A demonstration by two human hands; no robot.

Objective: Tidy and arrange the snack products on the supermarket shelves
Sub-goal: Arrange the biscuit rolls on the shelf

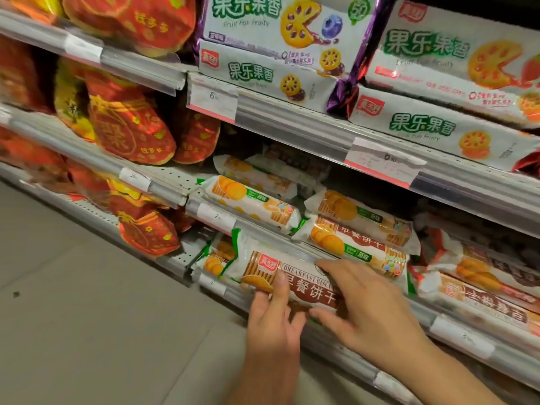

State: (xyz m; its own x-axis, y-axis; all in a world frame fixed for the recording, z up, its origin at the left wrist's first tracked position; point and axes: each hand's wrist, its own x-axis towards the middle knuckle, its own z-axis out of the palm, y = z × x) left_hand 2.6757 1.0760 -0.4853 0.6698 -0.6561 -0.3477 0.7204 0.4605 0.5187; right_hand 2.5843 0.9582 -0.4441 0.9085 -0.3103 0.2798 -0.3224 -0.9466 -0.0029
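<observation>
White film printed with tan biscuits wraps the breakfast biscuit pack (280, 273), which lies lengthwise against the front rail of the lower shelf (455, 325). Left hand (273, 320) grips the pack's near end, thumb across the printed face, fingers curled beneath. Right hand (365, 305) lies spread and flat, palm down, over the pack's far portion, clasping nothing. Just beyond the right hand's fingertips lie two more biscuit rolls (359, 229). Red and gold bags (131, 133) stand well off past the left hand.
</observation>
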